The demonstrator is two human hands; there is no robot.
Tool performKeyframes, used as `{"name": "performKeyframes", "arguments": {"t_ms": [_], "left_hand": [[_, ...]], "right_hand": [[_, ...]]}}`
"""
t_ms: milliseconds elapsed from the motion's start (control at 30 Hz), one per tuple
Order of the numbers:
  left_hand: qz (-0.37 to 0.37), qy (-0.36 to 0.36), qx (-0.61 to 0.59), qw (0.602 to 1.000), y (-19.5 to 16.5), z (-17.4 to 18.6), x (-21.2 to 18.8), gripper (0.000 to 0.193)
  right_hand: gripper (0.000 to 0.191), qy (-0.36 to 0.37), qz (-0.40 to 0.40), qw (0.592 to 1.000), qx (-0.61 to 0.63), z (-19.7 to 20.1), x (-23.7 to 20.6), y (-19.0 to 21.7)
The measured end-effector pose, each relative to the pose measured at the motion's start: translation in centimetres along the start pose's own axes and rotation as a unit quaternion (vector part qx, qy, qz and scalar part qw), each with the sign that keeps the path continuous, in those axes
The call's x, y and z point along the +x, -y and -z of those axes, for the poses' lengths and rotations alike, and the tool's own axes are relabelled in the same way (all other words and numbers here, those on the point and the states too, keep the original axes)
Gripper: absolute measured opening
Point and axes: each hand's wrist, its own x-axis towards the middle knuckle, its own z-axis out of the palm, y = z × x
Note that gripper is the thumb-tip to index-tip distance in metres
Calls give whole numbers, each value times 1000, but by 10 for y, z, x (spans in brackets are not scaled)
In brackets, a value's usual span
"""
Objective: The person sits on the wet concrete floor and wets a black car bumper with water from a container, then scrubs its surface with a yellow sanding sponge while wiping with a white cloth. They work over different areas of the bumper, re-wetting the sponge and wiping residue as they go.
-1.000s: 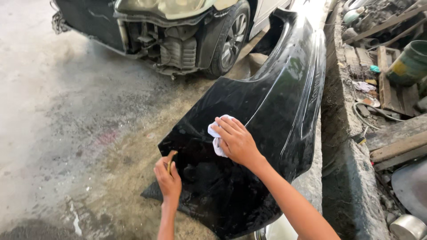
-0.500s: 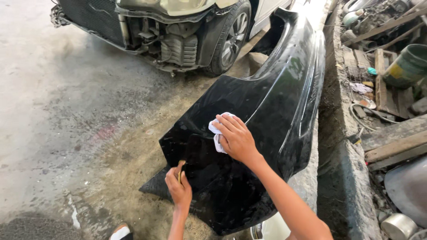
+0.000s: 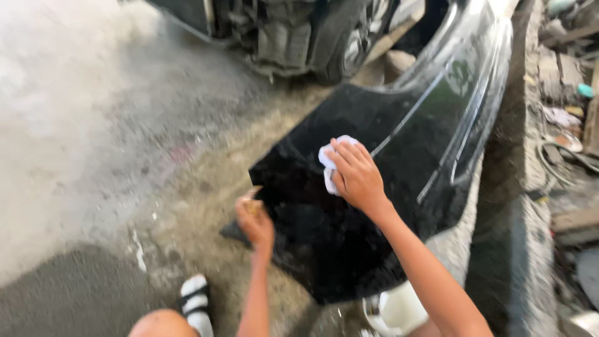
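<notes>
A stripped car front (image 3: 293, 31) stands at twelve o'clock, scrap clutter (image 3: 571, 125) at three, a white bucket (image 3: 399, 310) at six.
</notes>
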Motion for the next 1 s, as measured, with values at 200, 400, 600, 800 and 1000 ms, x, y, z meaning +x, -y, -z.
{"name": "performKeyframes", "arguments": {"t_ms": [200, 400, 600, 800, 1000], "left_hand": [[-22, 15, -13, 1000, -2, -54, 37, 36], [80, -8, -33, 996, -5, -24, 3, 39], [38, -3, 15, 999, 17, -41, 74, 49], [119, 27, 68, 990, 30, -22, 22, 47], [-2, 36, 48, 998, 35, -21, 63, 47]], "right_hand": [[39, 16, -10, 1000, 14, -5, 0, -4], [42, 0, -23, 1000, -11, -7, 3, -4], [40, -5, -28, 1000, -9, -4, 3, -3], [38, -41, -48, 998, -20, -9, -2, -9], [38, -34, -32, 998, -37, -13, -11, -3]]}}
